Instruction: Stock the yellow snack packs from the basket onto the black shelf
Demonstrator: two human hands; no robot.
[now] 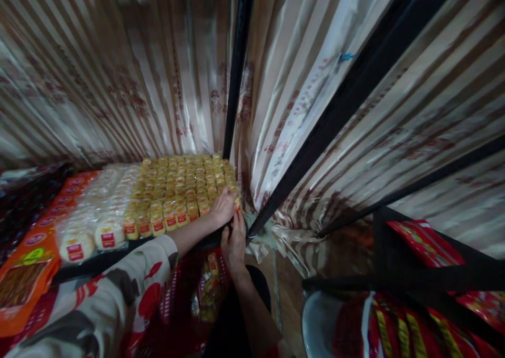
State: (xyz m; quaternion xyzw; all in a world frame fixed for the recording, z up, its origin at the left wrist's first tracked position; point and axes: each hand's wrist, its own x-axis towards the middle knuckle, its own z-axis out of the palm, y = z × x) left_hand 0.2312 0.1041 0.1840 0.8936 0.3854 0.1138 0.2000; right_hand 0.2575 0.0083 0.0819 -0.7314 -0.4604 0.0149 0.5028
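Note:
Rows of small yellow snack packets (177, 190) with red-and-white labels stand packed together on a dark shelf. At the right end of these rows, my left hand (223, 206) reaches across with its fingers curled over a packet. Just below and to the right, my right hand (234, 242) points upward, its fingertips against the same end packet (237, 204). The two hands nearly touch, and they hide most of that packet. Left of the yellow rows lie clear-wrapped pale round cakes (108, 235) with red labels.
Orange bags (27, 279) lie farther left beside dark packages (27, 205). Below the shelf is a red basket (169, 295) holding more yellow packets (213, 279). Black posts (315, 121) stand before pleated curtains (189, 74). Red packages (402, 326) and a pale basin (321, 321) are at lower right.

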